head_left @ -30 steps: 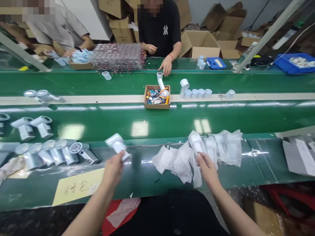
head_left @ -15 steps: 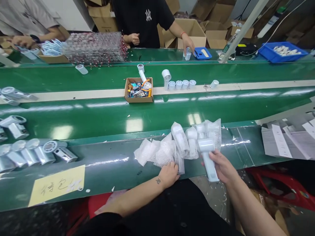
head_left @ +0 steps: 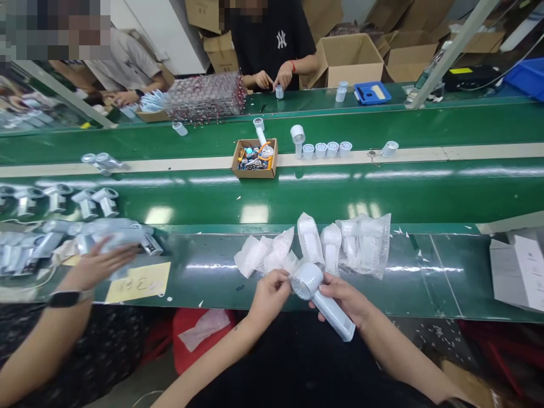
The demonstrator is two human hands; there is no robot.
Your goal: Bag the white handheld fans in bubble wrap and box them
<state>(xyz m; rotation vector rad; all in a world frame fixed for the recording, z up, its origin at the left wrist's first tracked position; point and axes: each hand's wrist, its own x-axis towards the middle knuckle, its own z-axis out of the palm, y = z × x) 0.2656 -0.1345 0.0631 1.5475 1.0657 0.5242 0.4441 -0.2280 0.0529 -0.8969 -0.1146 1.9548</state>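
Counting from my remote feed. Pale pistol-shaped unit (head_left: 310,281), held in foreground: 1. Bagged units (head_left: 309,238) on the near bench: I make it at least 4; overlap prevents an exact figure. Near-belt units (head_left: 106,201), left: 5 in view. White strip (head_left: 425,152), left end: 2 lying units (head_left: 89,160). Same strip, farther right: 1 upright unit (head_left: 298,136), 4 short cylinders (head_left: 321,151) in a row, 1 separate cylinder (head_left: 390,149). Tool box (head_left: 255,173): 1. Written yellow sheet (head_left: 148,282): 1. Left bench pile (head_left: 46,245): blurred, I cannot count it.
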